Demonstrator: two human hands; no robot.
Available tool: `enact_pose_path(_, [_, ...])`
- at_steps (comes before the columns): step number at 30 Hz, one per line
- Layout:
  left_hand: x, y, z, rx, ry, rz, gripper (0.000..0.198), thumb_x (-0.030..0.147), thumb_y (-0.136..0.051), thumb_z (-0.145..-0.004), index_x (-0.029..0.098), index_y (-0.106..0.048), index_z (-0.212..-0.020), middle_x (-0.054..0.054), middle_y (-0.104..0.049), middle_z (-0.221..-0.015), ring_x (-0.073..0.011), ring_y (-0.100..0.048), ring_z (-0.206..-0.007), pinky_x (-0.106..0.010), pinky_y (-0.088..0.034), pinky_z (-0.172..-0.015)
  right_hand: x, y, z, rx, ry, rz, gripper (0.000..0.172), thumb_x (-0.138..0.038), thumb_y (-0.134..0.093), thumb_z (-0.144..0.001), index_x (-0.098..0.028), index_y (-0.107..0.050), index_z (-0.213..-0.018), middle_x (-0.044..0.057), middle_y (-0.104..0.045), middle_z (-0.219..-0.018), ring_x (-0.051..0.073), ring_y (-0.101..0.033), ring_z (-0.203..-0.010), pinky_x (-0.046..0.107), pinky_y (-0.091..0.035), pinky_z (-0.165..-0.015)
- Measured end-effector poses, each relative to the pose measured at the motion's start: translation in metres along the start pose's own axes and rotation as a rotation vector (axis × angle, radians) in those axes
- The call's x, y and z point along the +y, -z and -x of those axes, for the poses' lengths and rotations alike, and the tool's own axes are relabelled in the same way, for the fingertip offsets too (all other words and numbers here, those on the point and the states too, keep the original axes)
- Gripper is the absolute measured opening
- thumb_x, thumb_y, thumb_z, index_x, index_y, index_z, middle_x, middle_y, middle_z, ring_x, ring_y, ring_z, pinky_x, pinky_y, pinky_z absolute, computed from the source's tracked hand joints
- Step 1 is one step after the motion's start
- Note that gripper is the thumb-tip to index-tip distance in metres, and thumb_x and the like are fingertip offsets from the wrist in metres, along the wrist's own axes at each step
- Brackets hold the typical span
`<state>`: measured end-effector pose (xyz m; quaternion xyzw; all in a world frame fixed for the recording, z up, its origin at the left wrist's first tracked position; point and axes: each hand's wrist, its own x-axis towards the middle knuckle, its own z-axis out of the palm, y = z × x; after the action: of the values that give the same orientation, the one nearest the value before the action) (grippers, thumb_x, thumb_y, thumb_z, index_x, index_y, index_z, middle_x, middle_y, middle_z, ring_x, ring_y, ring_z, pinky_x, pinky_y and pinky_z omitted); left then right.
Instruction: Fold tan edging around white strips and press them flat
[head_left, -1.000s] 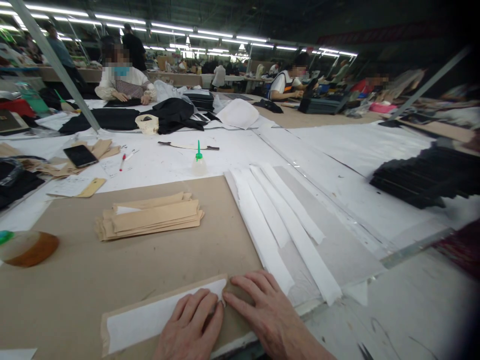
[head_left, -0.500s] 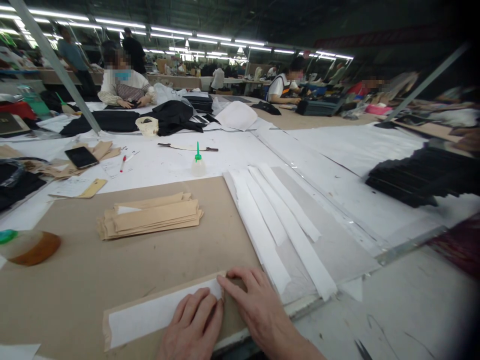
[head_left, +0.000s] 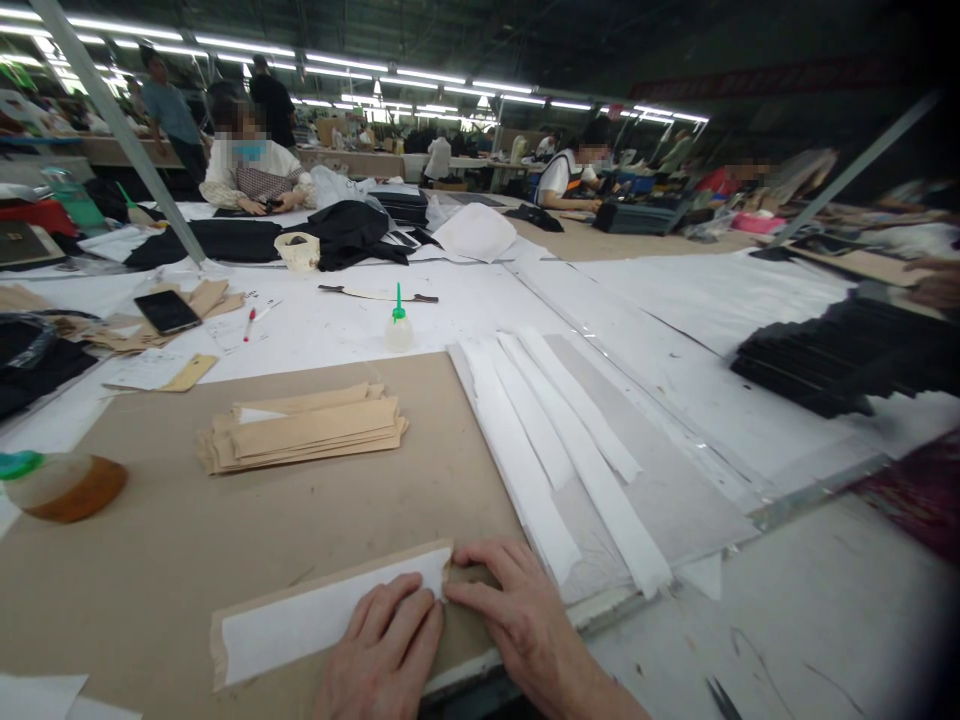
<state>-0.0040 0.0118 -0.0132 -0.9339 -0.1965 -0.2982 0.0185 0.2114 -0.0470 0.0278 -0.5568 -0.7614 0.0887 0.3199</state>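
A brown paper strip [head_left: 247,610] with a white strip [head_left: 315,620] laid on it lies at the near edge of the brown board [head_left: 225,520]. My left hand [head_left: 386,650] rests flat on the white strip's right part, fingers stretched forward. My right hand [head_left: 517,610] lies beside it with fingertips pressing the strip's right end, fingers extended. Neither hand holds anything lifted.
A stack of brown paper strips [head_left: 300,430] lies mid-board. Long white strips [head_left: 570,450] rest on grey sheet at right. A small green-tipped bottle [head_left: 398,325], a lying bottle [head_left: 64,485], a phone [head_left: 166,311], black pieces [head_left: 840,350] and a metal ruler [head_left: 825,490] surround. Other people work at far tables.
My hands have stayed on the strip's right end, shifting only slightly. The view has drifted a little.
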Motion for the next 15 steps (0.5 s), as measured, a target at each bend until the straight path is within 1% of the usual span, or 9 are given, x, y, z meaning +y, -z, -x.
enact_pose_path(3, [-0.002, -0.003, 0.002, -0.002, 0.01, 0.006, 0.032, 0.019, -0.04, -0.104, 0.016, -0.067, -0.121, -0.006, -0.068, -0.118, -0.0252, -0.057, -0.118, -0.036, -0.052, -0.097, 0.001, 0.0, 0.002, 0.01, 0.031, -0.001, 0.044, -0.001, -0.042, -0.095, -0.031, -0.069, -0.111, 0.005, -0.061, -0.113, 0.023, -0.056, -0.101, 0.04, -0.048, -0.085])
enact_pose_path(6, [-0.006, -0.005, 0.0, 0.002, 0.014, 0.047, 0.031, 0.017, -0.038, -0.104, 0.017, -0.068, -0.111, -0.005, -0.068, -0.111, -0.0222, -0.059, -0.114, -0.032, -0.053, -0.095, 0.004, -0.002, 0.006, 0.043, 0.005, -0.089, 0.039, -0.002, -0.042, -0.094, -0.027, -0.069, -0.105, 0.006, -0.059, -0.113, 0.022, -0.057, -0.104, 0.039, -0.05, -0.086])
enact_pose_path(8, [-0.008, -0.005, -0.004, 0.008, 0.037, 0.071, 0.033, 0.014, -0.035, -0.103, 0.017, -0.067, -0.106, -0.005, -0.067, -0.106, -0.0194, -0.062, -0.105, -0.029, -0.055, -0.091, 0.007, -0.004, 0.009, 0.062, -0.035, -0.122, 0.039, -0.001, -0.042, -0.093, -0.025, -0.067, -0.11, 0.007, -0.058, -0.114, 0.022, -0.057, -0.106, 0.037, -0.051, -0.087])
enact_pose_path(10, [-0.008, -0.003, -0.01, 0.002, 0.094, 0.064, 0.034, 0.013, -0.032, -0.102, 0.017, -0.065, -0.108, -0.006, -0.066, -0.104, -0.0178, -0.062, -0.099, -0.027, -0.057, -0.085, 0.009, -0.007, 0.009, 0.075, -0.053, -0.1, 0.042, 0.0, -0.041, -0.093, -0.024, -0.064, -0.119, 0.008, -0.058, -0.115, 0.022, -0.058, -0.106, 0.036, -0.053, -0.087])
enact_pose_path(13, [-0.006, -0.003, -0.018, -0.003, 0.162, 0.015, 0.036, 0.013, -0.03, -0.102, 0.016, -0.063, -0.117, -0.009, -0.063, -0.11, -0.0178, -0.062, -0.1, -0.026, -0.057, -0.084, 0.009, -0.01, 0.007, 0.079, -0.022, -0.011, 0.042, -0.002, -0.04, -0.095, -0.023, -0.061, -0.125, 0.01, -0.06, -0.113, 0.023, -0.058, -0.102, 0.037, -0.053, -0.084])
enact_pose_path(15, [-0.006, -0.005, -0.02, -0.018, 0.151, -0.019, 0.038, 0.014, -0.028, -0.103, 0.015, -0.062, -0.121, -0.01, -0.062, -0.113, -0.0189, -0.062, -0.101, -0.028, -0.057, -0.086, 0.007, -0.011, 0.005, 0.062, -0.009, 0.051, 0.039, -0.005, -0.041, -0.095, -0.021, -0.061, -0.124, 0.01, -0.061, -0.111, 0.024, -0.058, -0.098, 0.038, -0.053, -0.08])
